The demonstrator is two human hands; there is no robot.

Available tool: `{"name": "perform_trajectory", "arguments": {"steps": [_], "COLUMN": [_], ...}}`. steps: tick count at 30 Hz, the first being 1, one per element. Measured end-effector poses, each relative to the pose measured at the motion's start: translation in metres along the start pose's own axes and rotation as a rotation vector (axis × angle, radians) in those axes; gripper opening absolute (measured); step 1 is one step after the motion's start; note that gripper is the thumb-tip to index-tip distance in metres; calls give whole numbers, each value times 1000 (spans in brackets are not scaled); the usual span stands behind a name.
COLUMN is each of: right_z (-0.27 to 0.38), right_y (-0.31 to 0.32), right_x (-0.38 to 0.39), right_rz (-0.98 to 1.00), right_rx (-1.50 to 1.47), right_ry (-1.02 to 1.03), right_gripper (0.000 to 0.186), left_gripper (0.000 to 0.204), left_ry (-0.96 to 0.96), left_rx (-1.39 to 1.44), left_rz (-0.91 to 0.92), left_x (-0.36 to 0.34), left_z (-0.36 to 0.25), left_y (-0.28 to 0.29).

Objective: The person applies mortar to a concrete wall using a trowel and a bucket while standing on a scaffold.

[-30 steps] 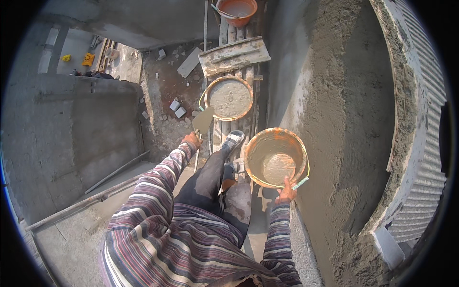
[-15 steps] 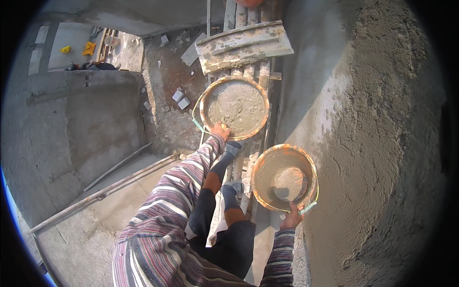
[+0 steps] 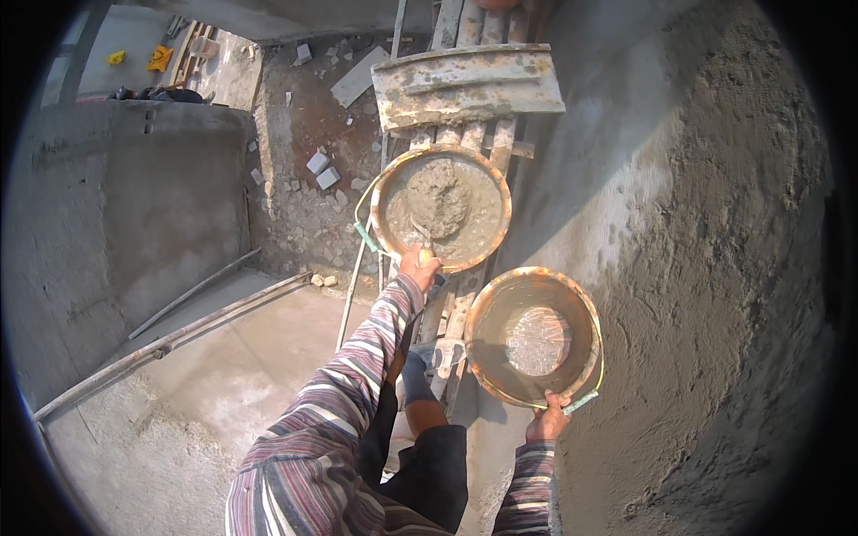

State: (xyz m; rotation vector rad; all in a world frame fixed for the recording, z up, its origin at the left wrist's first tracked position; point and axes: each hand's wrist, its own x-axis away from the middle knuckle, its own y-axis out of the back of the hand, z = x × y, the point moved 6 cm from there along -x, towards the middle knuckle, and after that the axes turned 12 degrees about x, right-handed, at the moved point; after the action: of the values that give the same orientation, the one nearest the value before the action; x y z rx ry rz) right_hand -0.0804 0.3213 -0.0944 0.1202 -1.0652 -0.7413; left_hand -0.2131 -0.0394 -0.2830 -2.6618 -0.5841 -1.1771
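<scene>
My left hand [image 3: 418, 268] is closed round the pale handle of a trowel [image 3: 422, 230] at the near rim of a mortar-filled bucket [image 3: 383, 241]. A thick heap of wet mortar [image 3: 440, 195] rises in the middle of that bucket and covers most of the blade. To the right and nearer, my right hand [image 3: 548, 418] grips the near rim of a second bucket [image 3: 483, 313]. Its inside is smeared with mortar, and sunlight falls on its nearly bare bottom. A wire handle with a green grip [image 3: 581, 402] hangs beside my right hand.
Both buckets are at a narrow walkway of poles [image 3: 444, 313], where my feet also stand. A mortar-splashed board [image 3: 469, 85] lies across its far part. Rough wet plaster [image 3: 697, 313] covers the wall on the right. White blocks [image 3: 323, 170] and rubble lie on the lower ground, far left.
A mound of mortar now stands up in the left bucket at the trowel. The mortar patch seen on the right bucket's bottom no longer shows. My view has shifted slightly.
</scene>
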Motion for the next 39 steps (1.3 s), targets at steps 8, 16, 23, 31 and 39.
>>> {"name": "perform_trajectory", "arguments": {"steps": [8, 16, 23, 31, 39], "right_z": [28, 40, 38, -7, -56], "right_y": [-11, -41, -50, -18, 8], "right_x": [-2, 19, 42, 18, 2], "right_rz": [-2, 44, 3, -61, -85], "right_rx": [168, 204, 20, -195, -233], "right_ry": [-41, -6, -14, -62, -140], "right_gripper": [56, 65, 63, 52, 49], "left_gripper": [46, 42, 34, 45, 27], "left_ry": [-229, -262, -279, 111, 179], "left_rx": [-411, -1005, -1219, -1025, -74], "left_rz": [218, 551, 638, -68, -69], "left_x": [21, 152, 203, 59, -32], "left_z": [-41, -92, -75, -85, -2], "left_y": [27, 6, -41, 27, -88]}}
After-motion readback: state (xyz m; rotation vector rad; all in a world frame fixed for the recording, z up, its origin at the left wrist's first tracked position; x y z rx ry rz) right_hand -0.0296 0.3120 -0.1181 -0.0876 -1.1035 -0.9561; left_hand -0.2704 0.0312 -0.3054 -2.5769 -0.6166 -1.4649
